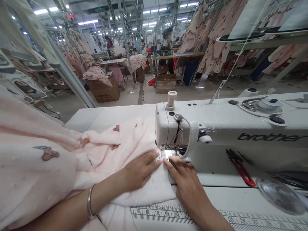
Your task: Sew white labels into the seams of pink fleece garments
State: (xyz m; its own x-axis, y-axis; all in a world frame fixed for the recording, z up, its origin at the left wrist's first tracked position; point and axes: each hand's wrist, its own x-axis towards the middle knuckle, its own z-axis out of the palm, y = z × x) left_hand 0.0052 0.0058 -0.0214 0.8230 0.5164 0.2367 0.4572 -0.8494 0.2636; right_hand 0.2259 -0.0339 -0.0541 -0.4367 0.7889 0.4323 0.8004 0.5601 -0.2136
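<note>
A pale pink fleece garment (106,147) printed with small brown bears lies over the white sewing table (96,115) and spills off to the left. My left hand (138,170) rests flat on the fabric, fingers pointing at the presser foot (166,153). My right hand (185,179) lies flat beside it, fingertips at the fabric's edge just under the needle area. A white sewing machine (231,134) stands directly behind both hands. A silver bangle circles my left wrist.
Red thread snips (242,171) lie on the machine bed to the right. A printed ruler strip (168,213) runs along the table's front edge. Beyond the table are cardboard boxes (103,91) piled with pink cloth, hanging garments (211,35) and distant workers.
</note>
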